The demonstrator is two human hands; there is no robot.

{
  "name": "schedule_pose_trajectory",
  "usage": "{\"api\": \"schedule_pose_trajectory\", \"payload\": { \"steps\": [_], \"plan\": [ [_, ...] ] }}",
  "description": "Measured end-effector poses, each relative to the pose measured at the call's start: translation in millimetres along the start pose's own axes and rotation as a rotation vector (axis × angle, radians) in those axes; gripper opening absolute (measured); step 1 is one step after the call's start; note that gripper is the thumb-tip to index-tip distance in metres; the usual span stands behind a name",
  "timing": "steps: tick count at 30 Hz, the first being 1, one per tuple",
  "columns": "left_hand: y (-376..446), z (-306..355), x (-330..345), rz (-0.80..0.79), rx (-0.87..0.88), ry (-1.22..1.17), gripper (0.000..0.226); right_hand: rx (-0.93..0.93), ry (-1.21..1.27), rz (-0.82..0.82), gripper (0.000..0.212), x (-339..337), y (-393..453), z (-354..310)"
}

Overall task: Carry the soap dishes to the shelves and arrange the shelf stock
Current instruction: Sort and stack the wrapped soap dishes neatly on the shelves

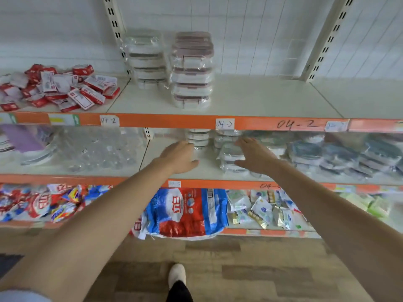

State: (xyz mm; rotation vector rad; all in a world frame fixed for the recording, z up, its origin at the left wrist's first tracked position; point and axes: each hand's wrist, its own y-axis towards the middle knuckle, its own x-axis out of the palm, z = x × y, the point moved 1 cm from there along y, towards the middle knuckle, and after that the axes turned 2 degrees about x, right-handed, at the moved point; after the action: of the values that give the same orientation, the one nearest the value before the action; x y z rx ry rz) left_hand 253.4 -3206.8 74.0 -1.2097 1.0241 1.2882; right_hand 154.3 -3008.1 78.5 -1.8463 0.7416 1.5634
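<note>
Two hands: you have both reaching into the middle shelf (170,174), under the orange rail.
Left hand (178,156): your fingers are fairly straight and lie against the left side of a small stack of wrapped soap dishes (197,138); the fingertips are blurred, so a grip cannot be confirmed, and it reads as a flat touch.
Right hand (255,156): it is spread wide, thumb low, palm against the right side of a second, leaning pile of wrapped dishes (230,156); it holds nothing.
Where the stock is: the dishes sit toward the back and centre of that shelf, between your hands. Two taller stacks (192,70) of similar wrapped boxes stand on the top shelf (261,99).
Step in hand: it looks like squaring the piles, not carrying.
How to do it well: press from both sides with flat palms and slide the piles along the shelf board rather than lifting. The wrap looks slippery, so I judge that a push high up would shear the pile; keep your pressure low.
Watch: the right pile is tilted; steady its top with your fingers before you move its base.
Neighbours: blue-grey packets (340,153) lie just right of your right wrist, and clear plastic goods (98,149) to the left; keep the dishes apart from both.
</note>
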Motion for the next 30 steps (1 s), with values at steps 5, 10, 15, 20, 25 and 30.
{"api": "schedule_pose_trajectory", "payload": {
  "steps": [5, 10, 15, 20, 25, 30],
  "plan": [
    [-4, 29, 32, -0.069, -0.008, -0.028, 0.044, 0.004, 0.022, -0.101, 0.069, 33, -35, 21],
    [17, 35, 66, -0.091, -0.011, -0.029, 0.045, 0.009, 0.070, -0.129, 0.076, 71, -29, 34],
    [66, 23, 119, -0.048, -0.006, -0.074, 0.046, 0.028, 0.079, -0.099, 0.076, 125, 17, 58],
    [127, -4, 168, 0.027, 0.017, -0.081, 0.052, 0.030, 0.068, -0.015, 0.077, 164, 92, 80],
    [163, -31, 197, 0.040, 0.022, -0.066, 0.055, 0.036, 0.016, 0.048, 0.084, 175, 147, 93],
    [191, -44, 213, 0.045, 0.029, -0.094, 0.058, 0.067, -0.077, -0.015, 0.107, 181, 175, 104]
  ]
}}
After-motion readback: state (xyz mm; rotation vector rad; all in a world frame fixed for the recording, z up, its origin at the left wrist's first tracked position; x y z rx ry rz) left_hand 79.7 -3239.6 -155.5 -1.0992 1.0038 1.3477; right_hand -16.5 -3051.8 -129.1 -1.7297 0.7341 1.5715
